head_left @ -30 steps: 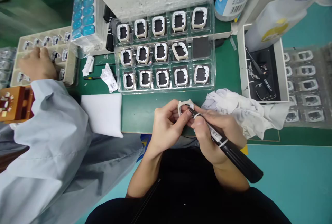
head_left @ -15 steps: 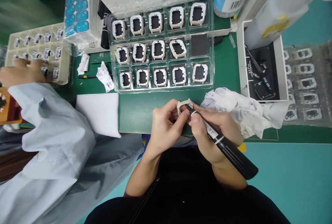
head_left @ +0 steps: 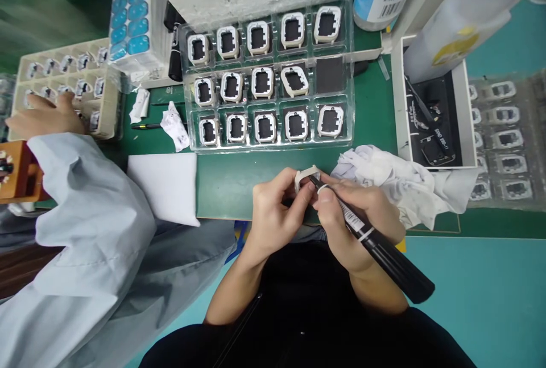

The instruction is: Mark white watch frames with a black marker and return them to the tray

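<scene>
While both hands are working close above the near edge of the green table (head_left: 375, 123), notes as follows:
Left hand (head_left: 273, 214): fingers are pinching a small white frame (head_left: 305, 175), holding it by its outer edges just in front of the body.
Right hand (head_left: 356, 217): fingers are wrapping closed around a black marker (head_left: 375, 243), its tip touching the frame.
Handling: frame is looking light, stiff, thin-walled, likely easy to crack or slip; gripping the opposite outer sides is looking safest, keeping the face free for the tip.
Nearby: clear tray (head_left: 268, 78) of similar frames is sitting just beyond, one cell open; crumpled white cloth (head_left: 396, 177) is lying beside the right hand.
Change: grips are staying the same; co-worker's hand (head_left: 42, 118) is shifting over the beige tray (head_left: 63, 83) at left.
</scene>
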`<state>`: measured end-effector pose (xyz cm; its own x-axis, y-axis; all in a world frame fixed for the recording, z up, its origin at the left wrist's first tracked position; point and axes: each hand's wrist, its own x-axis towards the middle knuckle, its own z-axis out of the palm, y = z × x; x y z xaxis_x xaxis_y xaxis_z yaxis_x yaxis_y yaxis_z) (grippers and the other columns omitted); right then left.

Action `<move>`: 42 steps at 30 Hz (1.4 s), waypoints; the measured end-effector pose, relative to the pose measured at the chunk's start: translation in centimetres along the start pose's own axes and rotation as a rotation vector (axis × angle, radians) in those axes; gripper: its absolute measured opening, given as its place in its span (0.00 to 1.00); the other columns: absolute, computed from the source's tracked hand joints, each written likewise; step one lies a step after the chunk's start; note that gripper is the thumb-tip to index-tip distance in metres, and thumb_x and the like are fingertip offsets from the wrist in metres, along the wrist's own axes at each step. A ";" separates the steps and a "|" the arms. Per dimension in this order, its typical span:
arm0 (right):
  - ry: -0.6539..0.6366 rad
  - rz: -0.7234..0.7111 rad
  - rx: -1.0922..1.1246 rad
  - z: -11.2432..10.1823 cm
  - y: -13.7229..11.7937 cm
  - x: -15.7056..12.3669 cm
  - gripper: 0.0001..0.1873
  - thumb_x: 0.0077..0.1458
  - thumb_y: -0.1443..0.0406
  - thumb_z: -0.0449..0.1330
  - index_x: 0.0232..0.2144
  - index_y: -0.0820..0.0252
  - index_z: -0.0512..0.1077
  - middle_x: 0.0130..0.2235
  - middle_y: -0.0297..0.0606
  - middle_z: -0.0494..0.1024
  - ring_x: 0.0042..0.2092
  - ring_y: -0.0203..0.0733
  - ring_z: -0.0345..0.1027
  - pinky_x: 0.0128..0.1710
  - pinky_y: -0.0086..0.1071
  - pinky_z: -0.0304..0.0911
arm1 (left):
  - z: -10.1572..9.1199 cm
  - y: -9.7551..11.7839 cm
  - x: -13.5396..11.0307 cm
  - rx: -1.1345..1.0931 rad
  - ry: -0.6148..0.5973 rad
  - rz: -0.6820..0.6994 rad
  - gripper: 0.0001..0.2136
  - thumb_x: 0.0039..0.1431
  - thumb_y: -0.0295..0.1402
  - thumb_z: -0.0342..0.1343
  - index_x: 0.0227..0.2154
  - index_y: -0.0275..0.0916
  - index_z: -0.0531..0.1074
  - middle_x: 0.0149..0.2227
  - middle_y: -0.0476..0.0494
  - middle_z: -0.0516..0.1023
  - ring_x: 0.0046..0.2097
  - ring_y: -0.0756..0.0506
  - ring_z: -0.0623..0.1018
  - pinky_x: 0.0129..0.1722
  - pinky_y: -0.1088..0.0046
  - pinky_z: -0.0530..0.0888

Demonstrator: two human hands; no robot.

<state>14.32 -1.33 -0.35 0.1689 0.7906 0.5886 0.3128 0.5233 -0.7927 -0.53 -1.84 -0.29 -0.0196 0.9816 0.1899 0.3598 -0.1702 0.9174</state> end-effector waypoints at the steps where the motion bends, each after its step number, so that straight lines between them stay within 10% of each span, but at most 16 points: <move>1: 0.004 0.001 -0.012 0.0 0.0 0.0 0.09 0.68 0.69 0.73 0.46 0.49 0.81 0.39 0.31 0.91 0.40 0.51 0.92 0.40 0.40 0.93 | 0.0 0.0 0.0 0.004 -0.008 0.012 0.12 0.74 0.33 0.68 0.33 0.41 0.74 0.25 0.55 0.78 0.23 0.54 0.68 0.24 0.76 0.66; 20: 0.033 0.089 0.062 0.1 0.3 -0.8 0.07 0.68 0.67 0.74 0.45 0.51 0.81 0.47 0.38 0.93 0.44 0.51 0.93 0.41 0.38 0.90 | 0.0 1.1 1.7 -0.336 -0.082 -0.304 0.19 0.66 0.47 0.77 0.31 0.41 0.77 0.26 0.49 0.82 0.27 0.47 0.83 0.27 0.71 0.82; 42: -0.022 0.137 -0.003 -0.2 -0.5 -0.3 0.04 0.72 0.67 0.72 0.44 0.53 0.81 0.45 0.36 0.93 0.43 0.47 0.92 0.45 0.39 0.90 | 0.2 0.9 0.9 -0.349 -0.051 -0.281 0.13 0.66 0.31 0.74 0.31 0.41 0.75 0.25 0.54 0.81 0.26 0.51 0.81 0.26 0.78 0.75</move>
<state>14.34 -1.86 -0.10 0.1894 0.8614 0.4712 0.2911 0.4091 -0.8648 0.01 -1.06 0.66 -0.0222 0.9954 -0.0933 0.0107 0.0935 0.9956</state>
